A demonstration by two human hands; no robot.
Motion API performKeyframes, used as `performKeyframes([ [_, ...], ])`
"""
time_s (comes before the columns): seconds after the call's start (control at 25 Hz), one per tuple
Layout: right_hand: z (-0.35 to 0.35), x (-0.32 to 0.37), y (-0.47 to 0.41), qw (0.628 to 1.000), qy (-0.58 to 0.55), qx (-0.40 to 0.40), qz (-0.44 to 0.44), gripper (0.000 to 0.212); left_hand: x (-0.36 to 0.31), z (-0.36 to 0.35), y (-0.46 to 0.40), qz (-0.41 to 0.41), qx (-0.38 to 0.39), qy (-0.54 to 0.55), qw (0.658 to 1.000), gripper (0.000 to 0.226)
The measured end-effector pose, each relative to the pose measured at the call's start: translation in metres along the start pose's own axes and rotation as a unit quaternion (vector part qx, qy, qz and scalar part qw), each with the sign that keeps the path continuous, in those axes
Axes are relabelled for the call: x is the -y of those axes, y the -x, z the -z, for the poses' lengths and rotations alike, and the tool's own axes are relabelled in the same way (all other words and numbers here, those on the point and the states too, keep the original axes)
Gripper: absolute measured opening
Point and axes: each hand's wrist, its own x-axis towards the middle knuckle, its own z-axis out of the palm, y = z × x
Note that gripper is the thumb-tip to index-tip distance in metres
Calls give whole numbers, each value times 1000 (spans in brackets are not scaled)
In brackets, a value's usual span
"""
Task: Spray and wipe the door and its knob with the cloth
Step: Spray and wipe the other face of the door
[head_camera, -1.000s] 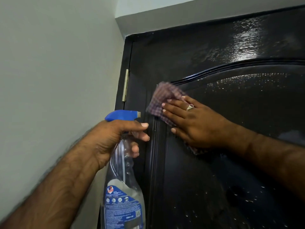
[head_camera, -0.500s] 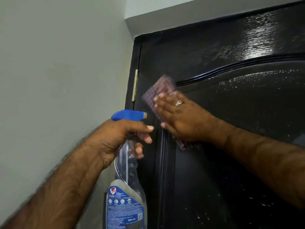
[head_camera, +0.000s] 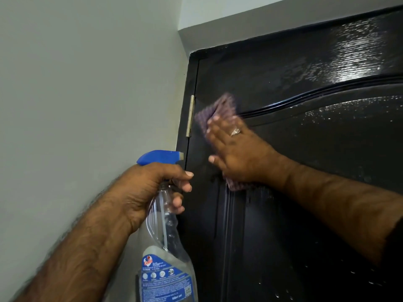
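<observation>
Clear spray bottle (head_camera: 166, 247) in left hand (head_camera: 150, 188) — partly full.

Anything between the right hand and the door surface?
Yes, the cloth. The right hand presses it flat on the door, fingers straight; cloth shows above and below the hand in the head view.

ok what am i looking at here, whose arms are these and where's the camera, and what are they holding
There is no machine here: these are a person's own two arms, filmed by a wide-angle camera worn on their head, looking forward and down. The left hand grips a clear spray bottle with a blue trigger head by its neck. The right hand, with a ring on one finger, presses a checked purplish cloth flat against a glossy dark door, close to the brass hinge. Droplets speckle the door's panel. A pale wall stands to the left. No knob is in view.
</observation>
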Motion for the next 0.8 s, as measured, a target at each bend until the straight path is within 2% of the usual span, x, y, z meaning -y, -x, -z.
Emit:
performKeyframes([
  [0.08,-5,6,-6,991,15,24,132,75,3,5,5,0,-8,3,1000,8],
  [0.12,2,-2,-11,993,5,4,120,72,5,8,7,-4,-13,-1,1000,9],
  [0.2,16,-14,-24,999,-8,-18,-26,74,7,14,10,-10,-21,-13,1000,11],
  [0.24,16,-9,-29,998,-5,-6,-60,76,9,15,12,-11,-23,-16,1000,13],
  [0.28,11,1,-32,1000,0,9,-25,77,10,16,13,-10,-23,-17,1000,13],
  [0.36,-1,17,-29,992,10,38,116,71,11,16,14,-7,-25,-14,1000,13],
  [0.4,-2,14,-29,992,5,19,128,68,11,16,14,-7,-26,-13,1000,13],
  [0.48,4,14,-30,1000,-10,-4,10,70,11,16,14,-6,-28,-11,1000,12],
  [0.52,2,23,-27,1000,-17,5,-11,73,11,15,14,-5,-27,-8,1000,10],
  [0.56,-7,39,-22,999,-25,22,39,74,10,15,14,-5,-26,-8,1000,9],
  [0.64,-17,57,-6,977,-8,62,204,69,9,13,13,-7,-25,-9,1000,9],
  [0.68,-15,49,-4,976,-10,43,211,66,8,13,13,-7,-23,-8,1000,9],
  [0.76,-7,18,-9,999,-14,-15,27,69,7,15,11,-10,-20,-7,1000,8],
  [0.8,-4,14,-11,998,-2,-19,-52,73,7,15,11,-11,-18,-8,1000,8],
])
